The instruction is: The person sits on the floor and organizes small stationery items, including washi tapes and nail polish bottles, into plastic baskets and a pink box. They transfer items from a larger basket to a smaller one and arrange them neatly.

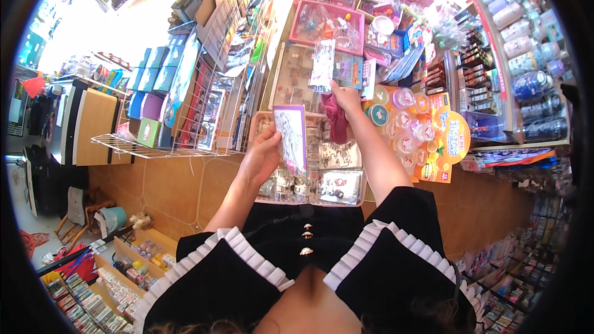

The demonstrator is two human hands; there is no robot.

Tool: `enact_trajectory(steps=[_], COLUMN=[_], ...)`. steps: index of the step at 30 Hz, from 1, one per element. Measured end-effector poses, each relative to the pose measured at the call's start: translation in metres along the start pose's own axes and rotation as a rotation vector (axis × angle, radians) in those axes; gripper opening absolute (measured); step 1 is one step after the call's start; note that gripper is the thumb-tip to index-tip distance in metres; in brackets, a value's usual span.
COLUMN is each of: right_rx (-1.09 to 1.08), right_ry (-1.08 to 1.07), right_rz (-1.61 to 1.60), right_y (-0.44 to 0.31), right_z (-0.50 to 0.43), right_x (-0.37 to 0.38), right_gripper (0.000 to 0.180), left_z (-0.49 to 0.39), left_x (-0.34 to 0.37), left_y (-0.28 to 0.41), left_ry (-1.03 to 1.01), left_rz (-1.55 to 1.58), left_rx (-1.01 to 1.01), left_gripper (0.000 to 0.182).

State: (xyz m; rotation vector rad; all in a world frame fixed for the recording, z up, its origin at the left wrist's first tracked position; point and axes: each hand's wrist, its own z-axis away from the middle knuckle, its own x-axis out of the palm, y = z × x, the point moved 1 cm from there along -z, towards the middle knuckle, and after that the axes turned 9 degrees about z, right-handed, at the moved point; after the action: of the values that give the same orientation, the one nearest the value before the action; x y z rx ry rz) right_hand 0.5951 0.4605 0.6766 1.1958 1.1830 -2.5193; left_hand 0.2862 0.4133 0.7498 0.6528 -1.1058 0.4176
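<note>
My left hand (261,160) grips the left edge of a flat purple-edged packet (291,141) with a line drawing of a figure on its front. Below it lies a pink plastic basket (313,203) of small packaged goods, among them clear bags (341,185) at its right. My right hand (345,99) holds a crumpled dark-pink cloth (335,118), and its fingertips are at the lower end of a clear printed packet (323,62). Whether they pinch that packet I cannot tell. Beneath the packet is a shallow compartment box (292,74).
Round lidded tubs (403,120) on an orange card stand right of my right forearm. A pink tray (327,28) of small bagged items lies farther off. A white wire rack (185,148) of boxes borders the left, and shelves of bottles (533,83) the right.
</note>
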Motion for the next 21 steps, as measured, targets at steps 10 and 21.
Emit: enact_trajectory(steps=[10, 21], right_rx=[-0.295, -0.828], right_ry=[-0.270, -0.841], right_rz=[-0.174, 0.346], right_y=[-0.031, -0.108], right_z=[0.023, 0.174], right_x=[0.007, -0.089], right_gripper=[0.026, 0.028], left_z=[0.026, 0.004], left_x=[-0.025, 0.048], left_y=[0.041, 0.061], left_ry=[0.071, -0.558], left_rz=[0.006, -1.155], left_rx=[0.133, -0.001], left_gripper=[0.041, 0.020])
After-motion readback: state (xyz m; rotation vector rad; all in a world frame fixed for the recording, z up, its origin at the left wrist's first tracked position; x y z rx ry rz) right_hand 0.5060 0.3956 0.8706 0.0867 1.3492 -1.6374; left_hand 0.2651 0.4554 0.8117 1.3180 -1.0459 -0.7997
